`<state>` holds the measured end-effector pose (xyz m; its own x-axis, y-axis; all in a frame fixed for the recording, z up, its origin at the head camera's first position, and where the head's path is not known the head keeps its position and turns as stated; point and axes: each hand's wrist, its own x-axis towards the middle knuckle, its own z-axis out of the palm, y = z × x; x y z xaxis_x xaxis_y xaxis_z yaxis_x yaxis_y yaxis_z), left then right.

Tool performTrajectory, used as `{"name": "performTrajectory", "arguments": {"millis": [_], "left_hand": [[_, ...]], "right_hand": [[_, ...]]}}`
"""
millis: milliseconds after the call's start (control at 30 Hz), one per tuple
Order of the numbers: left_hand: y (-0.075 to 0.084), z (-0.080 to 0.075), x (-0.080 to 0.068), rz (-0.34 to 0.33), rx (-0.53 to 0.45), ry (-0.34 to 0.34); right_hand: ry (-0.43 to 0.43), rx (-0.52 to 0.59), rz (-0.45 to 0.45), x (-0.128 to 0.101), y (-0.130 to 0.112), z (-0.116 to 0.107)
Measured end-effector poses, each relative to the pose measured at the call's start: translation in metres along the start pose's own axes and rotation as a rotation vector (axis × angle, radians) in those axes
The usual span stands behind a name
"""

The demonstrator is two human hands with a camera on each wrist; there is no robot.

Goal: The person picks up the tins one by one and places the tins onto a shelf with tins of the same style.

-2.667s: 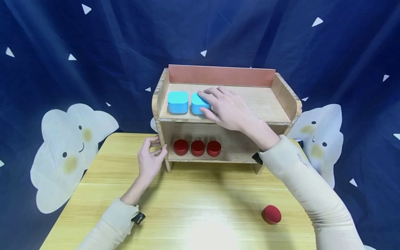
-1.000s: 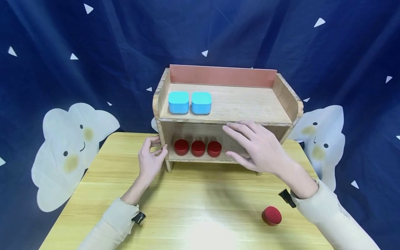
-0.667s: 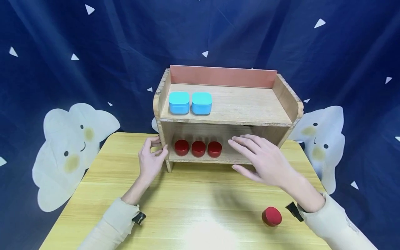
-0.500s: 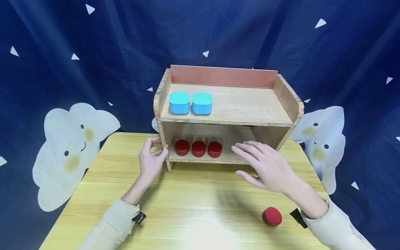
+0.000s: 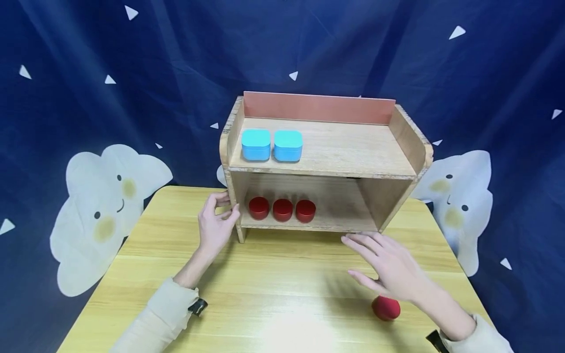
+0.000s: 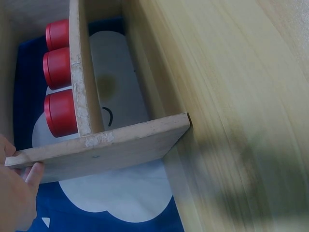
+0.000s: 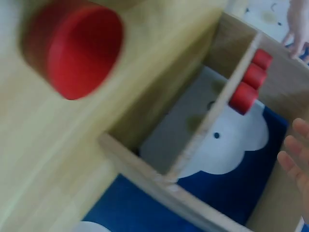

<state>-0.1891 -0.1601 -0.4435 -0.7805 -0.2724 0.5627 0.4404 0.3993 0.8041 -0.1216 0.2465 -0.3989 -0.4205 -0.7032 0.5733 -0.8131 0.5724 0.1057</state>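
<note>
A wooden two-level shelf [image 5: 348, 147] stands at the back of the yellow table [image 5: 282, 279]. Two blue square boxes [image 5: 271, 145] sit side by side on its top board, at the left. Three red round tins [image 5: 282, 210] line the lower board's left part, also the red tins [image 6: 59, 67]. My left hand [image 5: 215, 224] grips the shelf's left side panel [image 6: 106, 145]. A loose red tin [image 5: 386, 309] lies on the table at the front right, large in the right wrist view [image 7: 72, 48]. My right hand [image 5: 388, 264] hovers open just above and behind it, fingers spread.
A dark blue cloth with white cloud faces [image 5: 106, 196] hangs behind and around the table. The right part of both shelf boards holds nothing. The table's front edge is near my sleeves [image 5: 163, 314].
My right hand left the second blue box on the top board, then came down and back over the table to the loose red tin. The left hand kept its grip.
</note>
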Motion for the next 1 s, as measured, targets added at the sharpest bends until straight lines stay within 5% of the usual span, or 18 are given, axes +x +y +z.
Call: {"name": "performTrajectory", "arguments": {"millis": [533,1000], "left_hand": [[0.001,-0.001,0.001,-0.005,0.005,-0.007],[0.004,-0.001,0.001,-0.007,0.014,-0.010]], "right_hand": [[0.021,0.055,0.057,-0.072,-0.005,0.021],[-0.227,-0.014,0.169,-0.132,-0.001,0.038]]}}
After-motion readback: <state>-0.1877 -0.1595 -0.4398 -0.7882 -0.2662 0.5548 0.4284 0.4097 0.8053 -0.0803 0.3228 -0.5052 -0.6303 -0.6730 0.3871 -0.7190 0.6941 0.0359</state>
